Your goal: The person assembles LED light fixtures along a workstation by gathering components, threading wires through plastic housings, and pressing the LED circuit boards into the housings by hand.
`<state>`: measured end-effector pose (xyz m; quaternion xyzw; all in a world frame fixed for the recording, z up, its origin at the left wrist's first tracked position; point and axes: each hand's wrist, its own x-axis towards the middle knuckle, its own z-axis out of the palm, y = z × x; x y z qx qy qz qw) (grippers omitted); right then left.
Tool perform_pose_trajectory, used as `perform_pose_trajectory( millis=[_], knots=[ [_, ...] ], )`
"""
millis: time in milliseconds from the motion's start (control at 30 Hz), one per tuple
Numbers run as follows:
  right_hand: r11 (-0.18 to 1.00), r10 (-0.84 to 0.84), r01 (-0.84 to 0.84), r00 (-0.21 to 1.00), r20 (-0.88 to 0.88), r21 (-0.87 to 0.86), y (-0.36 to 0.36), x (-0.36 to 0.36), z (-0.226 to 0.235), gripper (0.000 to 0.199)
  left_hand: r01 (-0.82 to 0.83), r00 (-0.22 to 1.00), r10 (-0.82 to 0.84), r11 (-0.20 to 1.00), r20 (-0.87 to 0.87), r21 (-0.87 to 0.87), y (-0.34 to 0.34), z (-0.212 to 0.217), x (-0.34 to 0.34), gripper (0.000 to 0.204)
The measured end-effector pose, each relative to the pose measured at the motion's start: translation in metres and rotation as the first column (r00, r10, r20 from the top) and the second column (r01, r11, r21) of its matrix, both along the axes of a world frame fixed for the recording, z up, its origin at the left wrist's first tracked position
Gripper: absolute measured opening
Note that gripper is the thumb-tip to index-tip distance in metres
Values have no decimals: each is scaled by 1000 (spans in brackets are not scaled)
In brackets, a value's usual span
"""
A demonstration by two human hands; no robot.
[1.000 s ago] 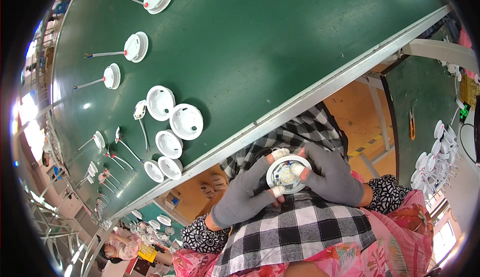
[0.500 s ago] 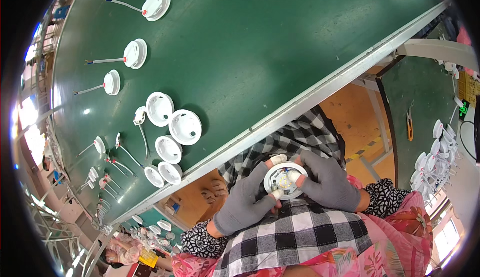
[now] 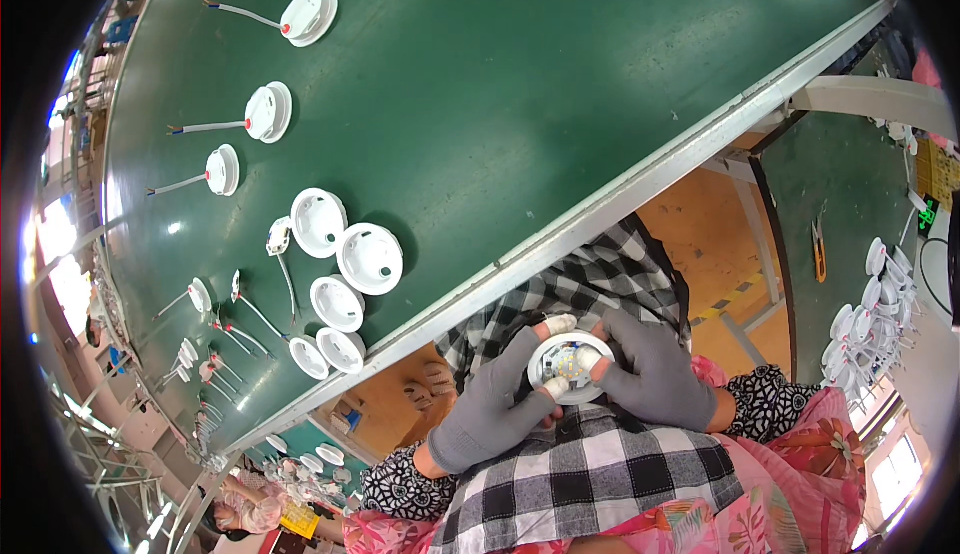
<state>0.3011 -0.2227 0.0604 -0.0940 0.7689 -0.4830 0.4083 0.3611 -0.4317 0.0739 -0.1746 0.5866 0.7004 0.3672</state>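
Note:
Over my checkered lap I hold a round white lamp housing [image 3: 540,378] with a circuit board [image 3: 566,362] of small yellow LEDs inside it. My left hand [image 3: 492,394], in a grey glove with covered fingertips, grips the rim from the left. From the right, my right hand [image 3: 650,369], gloved the same way, holds the other side. Its thumb presses on the board inside the housing. The fingers beneath the housing are hidden.
On the green table [image 3: 520,104] stand several empty white housings [image 3: 370,259], a loose driver board [image 3: 279,237] with a cable, and lamps with cables [image 3: 268,112]. At right, a side table carries a utility knife [image 3: 820,251] and piled lamps [image 3: 868,304]. Another person [image 3: 250,509] sits lower left.
My right thumb has shifted slightly on the board, and the housing tilts a little differently. Both hands keep their hold; the lamps on the table stay in place.

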Motion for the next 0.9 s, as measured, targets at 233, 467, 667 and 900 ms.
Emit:
perform_pose_trajectory(
  millis=[233, 467, 667, 900],
  knots=[
    [1000, -3, 2, 999, 38, 21, -1, 5, -3, 28, -93, 995, 96, 991, 24, -92, 12, 3, -3, 40],
    [1000, -12, 15, 993, 121, -24, -4, 5, 0, 29, -107, 987, 87, 983, -137, -147, 13, -4, 4, 38],
    [999, 8, -4, 994, 110, -42, -4, 10, -3, 28, -131, 987, 119, 985, -111, -114, 13, -8, 9, 37],
    [999, 30, -28, 988, 151, -19, -7, 5, 2, 28, -168, 985, 163, 982, -63, -85, 14, -5, 10, 36]
  ],
)
